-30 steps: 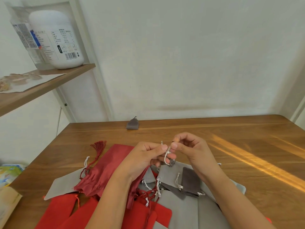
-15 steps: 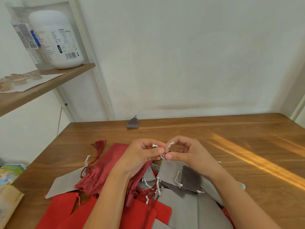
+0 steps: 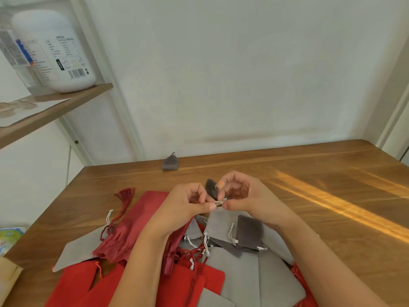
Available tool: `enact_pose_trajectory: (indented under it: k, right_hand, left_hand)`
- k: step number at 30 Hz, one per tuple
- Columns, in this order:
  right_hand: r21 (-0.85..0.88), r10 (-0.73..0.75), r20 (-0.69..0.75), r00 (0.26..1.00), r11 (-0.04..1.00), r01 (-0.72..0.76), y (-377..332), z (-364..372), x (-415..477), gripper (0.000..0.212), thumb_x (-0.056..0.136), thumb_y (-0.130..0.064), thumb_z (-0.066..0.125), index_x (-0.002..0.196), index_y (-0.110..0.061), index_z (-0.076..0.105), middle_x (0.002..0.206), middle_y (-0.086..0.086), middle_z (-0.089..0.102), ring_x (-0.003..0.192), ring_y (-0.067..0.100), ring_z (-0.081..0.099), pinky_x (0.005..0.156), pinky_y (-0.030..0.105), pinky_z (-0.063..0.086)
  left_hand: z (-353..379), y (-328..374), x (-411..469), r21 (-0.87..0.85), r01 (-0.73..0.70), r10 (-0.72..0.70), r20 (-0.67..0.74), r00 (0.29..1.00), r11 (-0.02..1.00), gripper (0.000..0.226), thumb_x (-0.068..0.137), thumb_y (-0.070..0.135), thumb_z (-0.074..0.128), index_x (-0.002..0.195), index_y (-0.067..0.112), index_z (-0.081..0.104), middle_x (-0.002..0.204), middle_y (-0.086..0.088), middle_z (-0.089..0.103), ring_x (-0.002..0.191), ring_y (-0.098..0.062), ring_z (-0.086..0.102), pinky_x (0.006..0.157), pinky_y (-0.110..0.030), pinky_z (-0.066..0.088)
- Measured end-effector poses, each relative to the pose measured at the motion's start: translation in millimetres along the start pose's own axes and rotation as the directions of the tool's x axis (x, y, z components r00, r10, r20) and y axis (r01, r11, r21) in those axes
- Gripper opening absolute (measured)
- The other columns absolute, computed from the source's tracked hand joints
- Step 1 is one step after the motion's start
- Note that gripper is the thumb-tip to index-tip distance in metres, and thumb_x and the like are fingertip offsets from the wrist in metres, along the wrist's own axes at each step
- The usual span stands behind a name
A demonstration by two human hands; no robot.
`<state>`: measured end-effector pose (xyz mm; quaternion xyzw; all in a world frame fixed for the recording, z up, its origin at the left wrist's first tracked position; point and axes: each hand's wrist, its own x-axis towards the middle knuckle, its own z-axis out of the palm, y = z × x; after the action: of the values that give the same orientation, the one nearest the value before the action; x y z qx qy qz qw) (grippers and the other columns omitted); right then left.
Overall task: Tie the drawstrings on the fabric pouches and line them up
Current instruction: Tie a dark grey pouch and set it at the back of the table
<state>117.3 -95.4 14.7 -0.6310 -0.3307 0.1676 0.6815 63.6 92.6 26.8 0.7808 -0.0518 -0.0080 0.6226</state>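
Head view: the left hand point(image 3: 183, 207) and right hand point(image 3: 245, 200) each pinch the pale drawstring point(image 3: 220, 202) of a held pouch point(image 3: 211, 190) above the table point(image 3: 332, 207). Three dark grey pouches show: that one, a far pouch point(image 3: 170, 162) by the wall, and a third pouch point(image 3: 249, 231) on the heap point(image 3: 239, 273) of overlapping red and light grey ones, too layered to count.
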Motion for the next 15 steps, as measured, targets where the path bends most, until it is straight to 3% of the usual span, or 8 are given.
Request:
enact_pose_trajectory:
  k: [3, 6, 9, 13, 15]
  right_hand:
    - [-0.035, 0.015, -0.016, 1.000, 0.999, -0.016, 2, 0, 0, 0.031, 0.076, 0.008, 0.069, 0.094, -0.017, 0.062, 0.079, 0.003, 0.069, 0.077, 0.018, 0.059, 0.080, 0.034, 0.047]
    - [-0.074, -0.001, -0.047, 0.999, 0.997, -0.002, 6, 5, 2, 0.031, 0.077, 0.011, 0.068, 0.095, -0.014, 0.062, 0.080, 0.002, 0.068, 0.079, 0.023, 0.058, 0.081, 0.040, 0.045]
    - [-0.067, -0.031, -0.072, 0.997, 0.997, 0.026, 9, 11, 4, 0.030, 0.077, 0.013, 0.068, 0.092, -0.011, 0.061, 0.081, 0.000, 0.067, 0.080, 0.019, 0.058, 0.080, 0.038, 0.045]
    - [-0.010, -0.064, -0.169, 0.983, 0.998, 0.064, 11, 14, 5, 0.015, 0.084, 0.001, 0.068, 0.093, -0.010, 0.062, 0.084, 0.000, 0.066, 0.082, 0.017, 0.062, 0.079, 0.030, 0.052]
    - [-0.014, -0.062, -0.233, 0.971, 0.998, 0.061, 13, 14, 6, 0.012, 0.085, -0.003, 0.067, 0.092, -0.011, 0.064, 0.083, -0.002, 0.066, 0.075, 0.017, 0.062, 0.069, 0.026, 0.053]
  left_hand:
    - [2, -6, 2, 0.083, -0.004, 0.009, -0.062, 0.998, 0.997, 0.039, 0.079, -0.009, 0.070, 0.060, 0.015, 0.045, 0.078, -0.013, 0.072, 0.076, -0.021, 0.068, 0.074, -0.036, 0.055]
    - [8, -7, 3, 0.215, -0.032, 0.068, -0.161, 0.985, 0.976, 0.038, 0.077, -0.004, 0.069, 0.059, 0.020, 0.046, 0.069, -0.010, 0.067, 0.065, -0.013, 0.059, 0.065, -0.029, 0.049]
    - [18, -6, 4, 0.345, -0.078, 0.173, -0.257, 0.951, 0.935, 0.028, 0.074, 0.001, 0.070, 0.065, 0.021, 0.052, 0.062, 0.008, 0.057, 0.056, -0.003, 0.049, 0.055, -0.019, 0.042]
    - [24, -4, 4, 0.413, -0.146, 0.307, -0.355, 0.883, 0.899, 0.021, 0.078, 0.008, 0.074, 0.079, 0.026, 0.065, 0.070, 0.009, 0.063, 0.068, -0.005, 0.061, 0.058, -0.021, 0.050]
    - [23, -5, 4, 0.449, -0.204, 0.387, -0.366, 0.846, 0.870, 0.021, 0.079, 0.008, 0.075, 0.080, 0.027, 0.067, 0.076, 0.010, 0.064, 0.073, -0.005, 0.062, 0.059, -0.020, 0.050]
